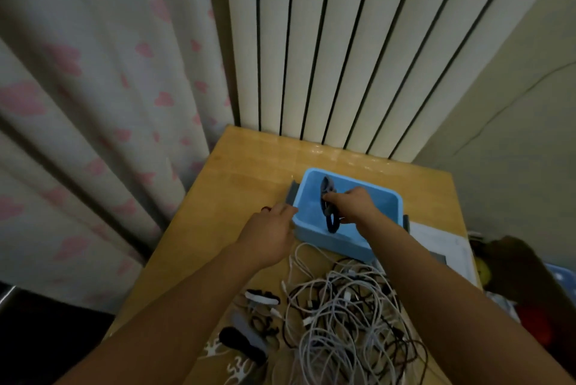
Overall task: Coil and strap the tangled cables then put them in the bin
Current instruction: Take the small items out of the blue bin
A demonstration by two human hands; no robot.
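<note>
Right hand (pixel 350 205) pinches the coil (pixel 329 208) upright over the bin (pixel 335 244), straight below; left hand (pixel 271 230) seemingly steadies its near-left rim.

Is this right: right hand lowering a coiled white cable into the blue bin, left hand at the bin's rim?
Not quite. In the head view the coiled cable held by the right hand is black, not white. The rest stands: it is over the blue bin, with the left hand at the rim.
</note>
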